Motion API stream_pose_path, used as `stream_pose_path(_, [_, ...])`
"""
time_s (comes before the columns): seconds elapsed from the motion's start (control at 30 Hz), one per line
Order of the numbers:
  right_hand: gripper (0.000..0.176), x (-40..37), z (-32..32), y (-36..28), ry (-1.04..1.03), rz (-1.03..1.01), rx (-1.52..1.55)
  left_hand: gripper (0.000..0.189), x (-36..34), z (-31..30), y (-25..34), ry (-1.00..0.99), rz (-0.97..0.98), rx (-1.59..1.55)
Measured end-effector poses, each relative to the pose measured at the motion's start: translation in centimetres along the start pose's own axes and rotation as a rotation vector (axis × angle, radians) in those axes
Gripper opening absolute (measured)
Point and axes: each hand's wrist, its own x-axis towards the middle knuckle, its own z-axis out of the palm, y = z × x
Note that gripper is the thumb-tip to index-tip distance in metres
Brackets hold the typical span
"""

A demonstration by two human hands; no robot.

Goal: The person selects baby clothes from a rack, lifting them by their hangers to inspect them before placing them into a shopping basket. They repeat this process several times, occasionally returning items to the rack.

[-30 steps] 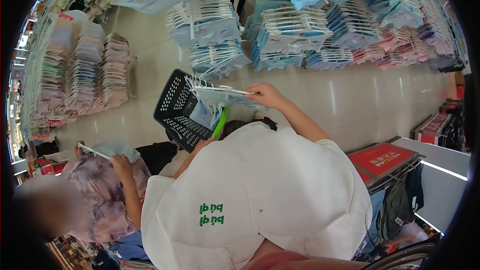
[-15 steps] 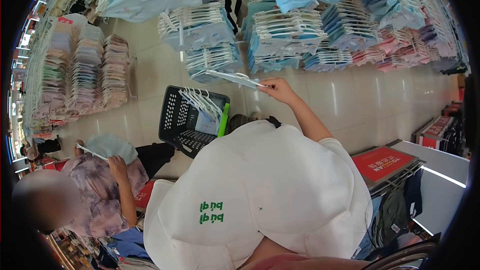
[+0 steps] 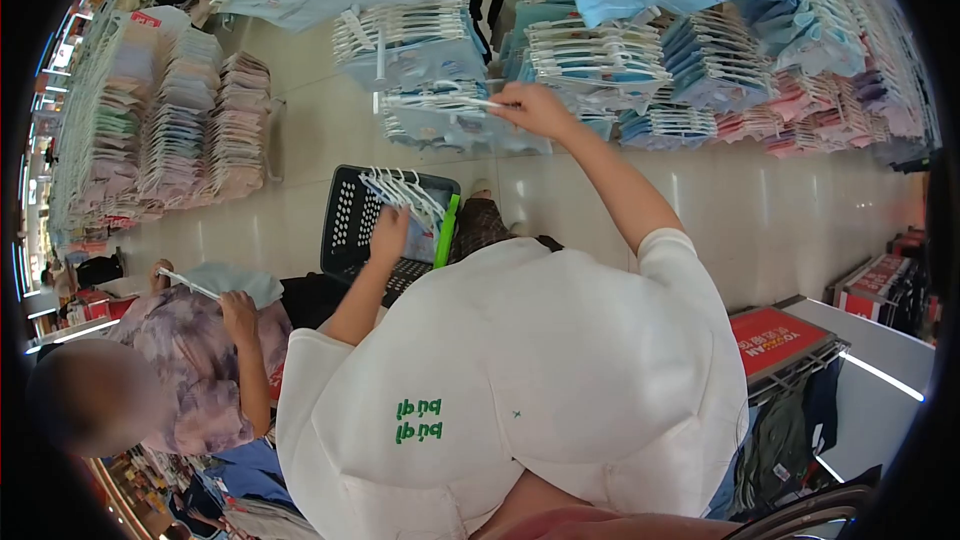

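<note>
My right hand [image 3: 532, 110] reaches forward to the lower rack, its fingers closed on the end of a white clothes hanger [image 3: 462, 102]. A pale blue garment [image 3: 515, 136] hangs below it, in front of similar clothes. My left hand [image 3: 390, 233] is over the dark shopping basket [image 3: 343, 215], beside several white hangers [image 3: 408, 190] with folded light blue clothing [image 3: 420, 242] in it. Its fingers are slightly blurred, and whether they grip a hanger does not show. The basket has a bright green handle [image 3: 447, 230].
Racks of blue clothes [image 3: 595, 60] and pink clothes [image 3: 820, 105] stand ahead. Pastel garments [image 3: 180, 130] hang at the left. Close on my left, another person [image 3: 190, 360] holds a hanger with a pale garment. A red sign [image 3: 785, 340] tops a rack at the right.
My right hand has moved forward and slightly left with the hanger, up to the lower rack. My left hand has come into view over the basket. The whole view has shifted slightly.
</note>
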Motion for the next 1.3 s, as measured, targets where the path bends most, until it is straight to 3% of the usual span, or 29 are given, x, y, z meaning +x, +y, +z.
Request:
stream_pose_path(0.03, [0.024, 1.1, 0.0, -0.4, 0.005, 0.002, -0.036, 0.037, 2.8, 0.3, -1.9, 0.168, 0.045, -0.014])
stream_pose_path(0.07, [0.024, 2.2, 0.2, -0.7, 0.006, -0.005, -0.035, 0.049, 4.9, -0.7, -1.4, 0.33, 0.232, 0.025])
stream_pose_path(0.1, [0.023, 3.3, 0.3, -1.0, 0.024, -0.024, -0.1, 0.063, 6.2, -2.3, 0.5, 0.356, 0.217, 0.079])
stream_pose_path(0.17, [0.022, 5.6, 0.7, -1.2, 0.046, -0.046, -0.163, 0.073, 10.8, -3.2, 0.9, 0.434, 0.353, 0.023])
stream_pose_path(0.27, [0.023, 8.8, 1.2, -0.9, 0.067, -0.057, -0.219, 0.078, 14.5, -6.5, 5.3, 0.374, 0.368, 0.096])
stream_pose_path(0.47, [0.024, 13.7, 2.3, 0.7, 0.066, -0.015, -0.164, 0.069, 22.3, -6.7, 4.9, 0.475, 0.525, 0.014])
stream_pose_path(0.53, [0.026, 14.8, 2.7, 1.0, -0.007, 0.122, -0.01, 0.062, 23.3, -7.2, 5.1, 0.47, 0.517, 0.117])
stream_pose_path(0.67, [0.026, 16.6, 3.7, 2.4, -0.041, 0.188, -0.014, 0.057, 23.5, -7.7, 6.9, 0.591, 0.506, 0.076])
stream_pose_path(0.73, [0.026, 17.2, 4.1, 2.8, -0.054, 0.192, 0.01, 0.046, 23.6, -8.0, 7.7, 0.634, 0.6, 0.1])
stream_pose_path(0.87, [0.026, 18.0, 4.2, 2.5, -0.148, 0.222, -0.07, 0.036, 24.4, -7.9, 7.7, 0.493, 0.702, 0.267])
stream_pose_path(0.93, [0.026, 18.0, 4.7, 3.1, -0.082, 0.179, -0.15, 0.029, 25.0, -7.3, 7.2, 0.411, 0.66, 0.206])
stream_pose_path(1.07, [0.023, 17.8, 6.0, 4.2, 0.018, 0.05, -0.249, 0.03, 24.6, -6.9, 6.9, 0.455, 0.625, 0.207])
stream_pose_path(1.17, [0.028, 16.4, 5.9, 2.8, 0.128, -0.045, -0.254, 0.042, 23.3, -6.4, 6.7, 0.45, 0.667, 0.271])
stream_pose_path(1.23, [0.036, 14.7, 5.4, 1.0, 0.462, -0.296, -0.347, 0.055, 21.7, -5.5, 5.6, 0.532, 0.673, 0.223])
stream_pose_path(1.3, [0.037, 11.0, 6.3, 0.0, 0.47, -0.267, -0.319, 0.059, 19.7, -4.1, 3.8, 0.539, 0.597, 0.218])
